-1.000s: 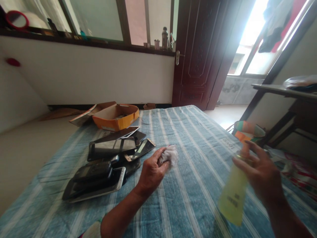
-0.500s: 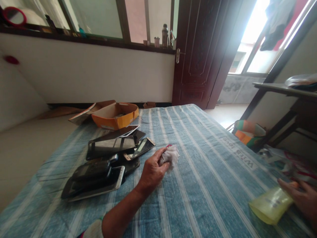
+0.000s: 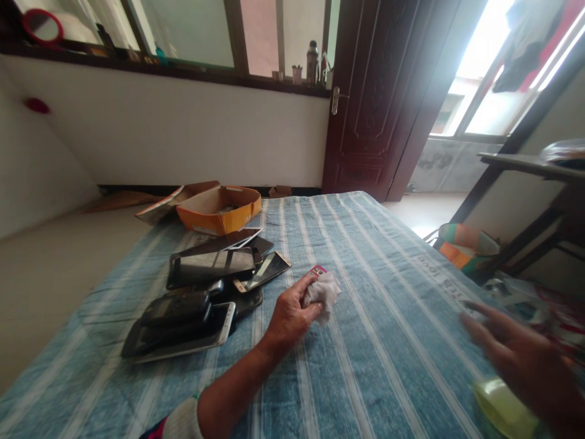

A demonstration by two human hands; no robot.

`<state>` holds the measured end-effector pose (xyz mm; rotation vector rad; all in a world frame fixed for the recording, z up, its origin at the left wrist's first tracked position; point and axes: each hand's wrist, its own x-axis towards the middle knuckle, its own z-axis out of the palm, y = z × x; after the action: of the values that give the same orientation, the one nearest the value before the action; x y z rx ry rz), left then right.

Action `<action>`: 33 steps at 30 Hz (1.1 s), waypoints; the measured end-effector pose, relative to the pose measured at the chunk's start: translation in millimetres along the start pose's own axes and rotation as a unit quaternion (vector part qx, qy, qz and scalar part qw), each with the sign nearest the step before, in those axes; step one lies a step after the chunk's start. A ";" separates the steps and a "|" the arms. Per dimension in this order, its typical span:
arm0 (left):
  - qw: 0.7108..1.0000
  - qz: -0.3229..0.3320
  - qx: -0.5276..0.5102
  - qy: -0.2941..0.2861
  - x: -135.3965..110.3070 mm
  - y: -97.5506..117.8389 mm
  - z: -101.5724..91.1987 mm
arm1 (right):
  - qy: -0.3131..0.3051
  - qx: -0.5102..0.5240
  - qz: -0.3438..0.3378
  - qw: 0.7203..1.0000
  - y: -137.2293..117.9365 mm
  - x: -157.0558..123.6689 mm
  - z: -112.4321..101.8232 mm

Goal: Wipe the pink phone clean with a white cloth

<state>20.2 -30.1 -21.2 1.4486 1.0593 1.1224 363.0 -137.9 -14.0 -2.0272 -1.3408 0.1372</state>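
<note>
My left hand (image 3: 290, 314) rests on the blue striped cloth (image 3: 375, 317), its fingers closed around a crumpled white tissue (image 3: 323, 294). A small pink item (image 3: 317, 270) peeks out just behind the tissue. My right hand (image 3: 525, 360) hovers at the lower right with its fingers spread and nothing in them. Just below it lies a yellow-green bottle (image 3: 505, 411), apart from the fingers. A pile of several phones (image 3: 201, 292) sits left of my left hand.
An open orange cardboard box (image 3: 219, 210) with its lid beside it stands at the far left corner of the cloth. A dark wooden door (image 3: 370, 97) is behind. A dark table frame (image 3: 530, 183) and colourful bags (image 3: 466, 244) stand on the right.
My right hand brought the yellow-green bottle down to the cloth at the lower right and let go of it. My left hand stayed put with the tissue.
</note>
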 end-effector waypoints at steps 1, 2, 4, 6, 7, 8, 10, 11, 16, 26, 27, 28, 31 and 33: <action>0.999 -0.010 -0.030 -0.009 -0.4 0.9 1.3 | -0.087 0.079 0.008 0.993 -31.7 -1.0 13.0; 0.998 -0.023 -0.059 -0.015 -0.9 2.4 2.5 | -0.174 0.156 0.009 0.972 -61.1 -1.1 27.3; 0.993 -0.050 -0.107 -0.015 -2.3 7.2 4.1 | -0.323 0.276 0.003 0.905 -108.7 1.9 56.8; 0.987 -0.076 -0.141 -0.010 -3.4 12.6 4.5 | -0.408 0.368 -0.008 0.835 -138.9 8.9 83.7; 0.984 -0.086 -0.155 -0.008 -3.8 15.0 4.2 | -0.450 0.408 -0.030 0.794 -148.1 13.0 95.2; 0.982 -0.093 -0.167 -0.005 -3.9 16.9 3.6 | -0.488 0.435 -0.049 0.755 -154.4 17.1 105.2; 0.978 -0.099 -0.184 0.003 -3.6 19.0 2.0 | -0.498 0.482 -0.055 0.719 -160.9 23.1 121.1; 0.977 -0.098 -0.189 0.008 -3.2 19.2 1.1 | -0.501 0.491 -0.054 0.711 -162.6 24.7 127.2; 0.978 -0.087 -0.188 0.036 0.2 14.2 -2.5 | -0.485 0.507 -0.039 0.711 -168.3 22.4 143.9; 0.981 -0.094 -0.165 0.038 1.4 8.9 -2.8 | -0.432 0.574 -0.024 0.696 -173.7 20.8 159.5; 0.981 -0.097 -0.164 0.031 1.0 9.3 -2.3 | -0.424 0.565 -0.017 0.707 -173.6 21.0 160.2; 0.981 -0.097 -0.164 0.024 0.7 9.3 -1.9 | -0.420 0.555 -0.011 0.718 -173.4 21.4 160.4; 0.987 -0.076 -0.143 0.018 1.8 6.9 -3.9 | -0.396 0.543 0.008 0.740 -171.7 24.9 157.6; 0.995 -0.044 -0.080 0.042 4.1 5.1 -9.0 | -0.362 0.546 0.011 0.755 -169.6 30.4 153.7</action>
<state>12.5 -25.2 -14.8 1.2269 1.0566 1.1847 178.7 0.8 -20.6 -0.9366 -1.1570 1.4723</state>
